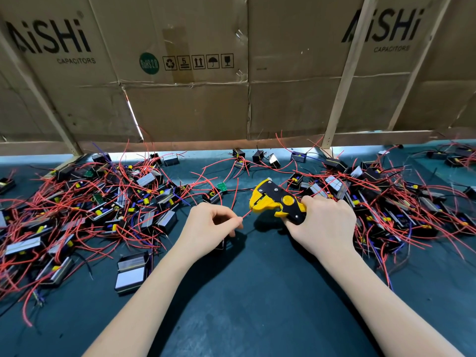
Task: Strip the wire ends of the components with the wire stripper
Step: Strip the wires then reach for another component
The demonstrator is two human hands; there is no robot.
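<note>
Sprawling across the left of the dark green work surface (244, 292) lay a heap of components (85, 210): small black boxes with silvery faces, yellow and blue parts on their boards, and long red wires curling out in every direction, with a few black and purple leads among them. One boxed unit (132, 273) sat apart at the near edge of that heap, its pale face turned up.

Toward the middle, the left hand (210, 229) hovered just above the surface, thumb and forefinger pressed together in a pinch on a thin red wire (246, 215), the other fingers curled loosely under the palm. A black component seemed to sit beneath that hand, mostly hidden. The wire ran up and right from the pinch to the head of the wire stripper (277, 202), a yellow-and-black tool with a round yellow knob on its side; its tip met the front of the tool, though whether it was clamped there could not be told.

The right hand (325, 225) gripped the stripper's handles, fingers wrapped tightly round them.

Further right lay a second heap of components (391, 199), equally tangled in red wire. Behind everything stood a wall of cardboard boxes (180, 73) printed "AiSHi CAPACITORS"
</note>
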